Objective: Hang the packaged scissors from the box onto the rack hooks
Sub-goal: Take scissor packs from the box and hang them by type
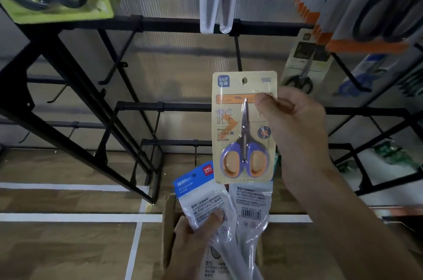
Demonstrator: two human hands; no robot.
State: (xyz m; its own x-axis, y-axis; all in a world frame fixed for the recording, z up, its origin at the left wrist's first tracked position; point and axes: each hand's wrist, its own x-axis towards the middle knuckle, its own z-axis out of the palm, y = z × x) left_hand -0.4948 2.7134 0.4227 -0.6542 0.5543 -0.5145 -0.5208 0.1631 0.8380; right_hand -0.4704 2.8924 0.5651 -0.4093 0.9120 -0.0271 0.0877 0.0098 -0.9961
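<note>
Pinching the upper right edge of a carded scissors pack between thumb and fingers, the right hand holds it upright before the black rack — its hang hole just below a hook. Lower down, the left hand grips two clear bagged scissors packs — above the cardboard box.

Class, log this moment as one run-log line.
right hand: pinches carded scissors pack near hook | left hand: grips bagged packs over box | stage: not yet hung
</note>
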